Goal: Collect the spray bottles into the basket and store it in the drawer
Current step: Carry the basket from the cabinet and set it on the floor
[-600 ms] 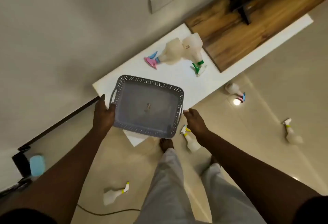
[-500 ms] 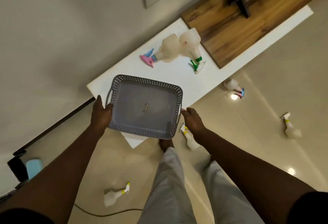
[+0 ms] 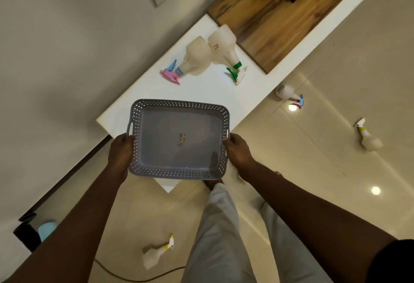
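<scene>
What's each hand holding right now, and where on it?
Both hold the grey perforated plastic basket: left hand on its left short side by the handle, right hand on its right short side. The basket is empty; no spray bottle is held.

A grey rectangular plastic basket (image 3: 179, 139) with perforated walls is held level and empty above the near corner of the white surface (image 3: 215, 90). At 12 o'clock from it, two translucent spray bottles are seen lying on the surface, touching: one with a pink-and-blue trigger (image 3: 190, 61), one with a green-and-white trigger (image 3: 226, 52). Three smaller bottles lie on the floor: at 2 o'clock (image 3: 289, 94), 3 o'clock (image 3: 367, 137) and 6 o'clock (image 3: 156, 253).
</scene>
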A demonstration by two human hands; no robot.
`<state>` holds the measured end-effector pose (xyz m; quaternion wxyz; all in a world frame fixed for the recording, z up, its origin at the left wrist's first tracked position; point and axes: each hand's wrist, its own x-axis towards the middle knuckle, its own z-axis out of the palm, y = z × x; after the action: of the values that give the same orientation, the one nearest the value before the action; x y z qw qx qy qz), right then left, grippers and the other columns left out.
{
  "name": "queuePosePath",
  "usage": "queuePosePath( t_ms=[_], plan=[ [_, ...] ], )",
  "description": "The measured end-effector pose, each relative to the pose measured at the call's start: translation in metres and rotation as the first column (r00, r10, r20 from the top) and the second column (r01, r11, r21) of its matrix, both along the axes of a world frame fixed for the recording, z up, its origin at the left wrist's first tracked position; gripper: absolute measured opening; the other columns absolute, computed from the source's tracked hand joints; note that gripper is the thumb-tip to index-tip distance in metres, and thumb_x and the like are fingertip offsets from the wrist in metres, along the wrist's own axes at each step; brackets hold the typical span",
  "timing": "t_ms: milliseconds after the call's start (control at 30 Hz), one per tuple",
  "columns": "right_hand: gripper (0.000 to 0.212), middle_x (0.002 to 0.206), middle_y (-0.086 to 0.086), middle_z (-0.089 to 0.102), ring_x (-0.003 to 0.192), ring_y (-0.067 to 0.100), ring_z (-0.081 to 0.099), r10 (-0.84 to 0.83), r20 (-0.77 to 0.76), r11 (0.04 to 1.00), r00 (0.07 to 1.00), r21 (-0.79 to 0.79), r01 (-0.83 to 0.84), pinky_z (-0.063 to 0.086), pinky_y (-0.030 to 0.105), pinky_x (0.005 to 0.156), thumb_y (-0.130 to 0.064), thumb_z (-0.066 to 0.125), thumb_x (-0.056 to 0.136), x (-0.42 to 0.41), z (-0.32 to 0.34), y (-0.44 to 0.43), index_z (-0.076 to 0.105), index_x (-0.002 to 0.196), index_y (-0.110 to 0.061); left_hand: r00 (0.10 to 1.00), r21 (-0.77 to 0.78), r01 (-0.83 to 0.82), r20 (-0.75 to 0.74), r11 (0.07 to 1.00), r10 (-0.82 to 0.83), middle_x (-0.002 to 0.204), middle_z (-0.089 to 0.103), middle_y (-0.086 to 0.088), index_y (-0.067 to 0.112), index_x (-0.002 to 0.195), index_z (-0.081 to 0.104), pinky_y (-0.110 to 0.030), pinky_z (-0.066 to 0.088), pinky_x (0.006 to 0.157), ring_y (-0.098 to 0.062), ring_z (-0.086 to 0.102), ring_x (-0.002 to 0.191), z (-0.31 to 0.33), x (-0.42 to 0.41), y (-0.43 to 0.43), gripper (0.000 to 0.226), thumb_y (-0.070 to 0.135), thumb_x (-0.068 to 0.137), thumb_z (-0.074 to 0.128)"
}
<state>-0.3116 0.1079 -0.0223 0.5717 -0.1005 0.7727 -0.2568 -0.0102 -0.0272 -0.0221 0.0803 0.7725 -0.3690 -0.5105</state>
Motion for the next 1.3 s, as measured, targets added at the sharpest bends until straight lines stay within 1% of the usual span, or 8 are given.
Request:
queuePosePath(
  t_ms=[200, 300, 500, 800, 933, 1033, 1133, 1300],
  plan=[
    [0.039, 0.126, -0.009, 0.072, 0.098, -0.001, 0.067, -0.068, -0.056, 0.993, 0.996, -0.103, 0.062, 0.047, 0.016, 0.069, -0.038, 0.055, 0.106, -0.051, 0.040, 0.055, 0.063, 0.140, -0.021, 0.996, -0.072, 0.023, -0.086, 0.997, -0.029, 0.081, 0.076, 0.024, 0.052, 0.076, 0.073, -0.030, 0.047, 0.066, -0.004, 0.070, 0.076, 0.065, -0.053, 0.040, 0.031, 0.035, 0.092, 0.053],
    [0.034, 0.108, -0.026, 0.072, 0.089, -0.013, 0.068, -0.110, -0.086, 0.985, 0.990, -0.141, 0.097, 0.047, 0.017, 0.072, -0.036, 0.055, 0.105, -0.089, 0.062, 0.093, 0.067, 0.135, -0.024, 0.990, -0.100, 0.050, -0.124, 0.994, -0.062, 0.091, 0.078, 0.016, 0.048, 0.081, 0.075, -0.030, 0.046, 0.067, 0.010, 0.069, 0.065, 0.089, -0.090, 0.070, 0.028, 0.035, 0.092, 0.053],
    [0.018, 0.088, -0.049, 0.066, 0.083, -0.025, 0.063, -0.187, -0.137, 0.974, 0.973, -0.158, 0.165, 0.045, 0.018, 0.072, -0.034, 0.054, 0.106, -0.175, 0.088, 0.175, 0.068, 0.115, -0.040, 0.975, -0.136, 0.163, -0.131, 0.977, -0.181, 0.084, 0.076, 0.031, 0.043, 0.090, 0.073, -0.028, 0.047, 0.069, 0.014, 0.069, 0.071, 0.116, -0.186, 0.133, 0.026, 0.030, 0.099, 0.053],
    [0.022, 0.095, -0.033, 0.075, 0.085, -0.017, 0.068, -0.410, -0.133, 0.906, 0.903, -0.177, 0.385, 0.049, 0.013, 0.069, -0.026, 0.059, 0.104, -0.326, 0.071, 0.317, 0.073, 0.121, -0.030, 0.925, -0.127, 0.349, -0.113, 0.928, -0.363, 0.095, 0.078, 0.013, 0.033, 0.108, 0.073, -0.030, 0.051, 0.071, -0.003, 0.073, 0.087, 0.085, -0.365, 0.231, 0.022, 0.031, 0.099, 0.053],
    [0.025, 0.104, -0.024, 0.075, 0.090, -0.011, 0.068, -0.450, -0.147, 0.890, 0.881, -0.148, 0.430, 0.047, 0.019, 0.074, -0.029, 0.060, 0.103, -0.386, 0.040, 0.366, 0.073, 0.124, -0.027, 0.893, -0.119, 0.425, -0.108, 0.897, -0.437, 0.088, 0.079, 0.018, 0.030, 0.106, 0.074, -0.021, 0.053, 0.061, 0.004, 0.073, 0.074, 0.051, -0.438, 0.266, 0.021, 0.030, 0.100, 0.054],
    [0.027, 0.109, -0.023, 0.074, 0.092, -0.010, 0.068, -0.470, -0.152, 0.882, 0.870, -0.126, 0.454, 0.046, 0.018, 0.074, -0.027, 0.060, 0.103, -0.424, 0.004, 0.392, 0.072, 0.127, -0.026, 0.864, -0.118, 0.487, -0.082, 0.865, -0.498, 0.086, 0.079, 0.011, 0.033, 0.091, 0.075, -0.032, 0.053, 0.067, 0.000, 0.072, 0.070, 0.015, -0.482, 0.283, 0.022, 0.035, 0.091, 0.053],
    [0.031, 0.120, -0.008, 0.075, 0.105, 0.005, 0.068, -0.477, -0.167, 0.879, 0.863, -0.097, 0.467, 0.048, 0.021, 0.075, -0.026, 0.061, 0.103, -0.457, -0.046, 0.413, 0.069, 0.132, -0.021, 0.835, -0.079, 0.540, -0.071, 0.838, -0.545, 0.092, 0.080, 0.000, 0.026, 0.098, 0.075, -0.041, 0.059, 0.077, -0.016, 0.077, 0.085, -0.038, -0.520, 0.293, 0.025, 0.033, 0.093, 0.051],
    [0.034, 0.115, -0.006, 0.073, 0.091, -0.004, 0.064, -0.490, -0.202, 0.870, 0.848, -0.045, 0.491, 0.046, 0.017, 0.067, -0.025, 0.065, 0.099, -0.493, -0.143, 0.430, 0.069, 0.132, -0.018, 0.822, -0.071, 0.567, -0.014, 0.821, -0.569, 0.079, 0.074, 0.025, 0.037, 0.092, 0.072, -0.024, 0.045, 0.063, 0.006, 0.070, 0.073, -0.135, -0.568, 0.304, 0.022, 0.032, 0.097, 0.051]
  ],
)
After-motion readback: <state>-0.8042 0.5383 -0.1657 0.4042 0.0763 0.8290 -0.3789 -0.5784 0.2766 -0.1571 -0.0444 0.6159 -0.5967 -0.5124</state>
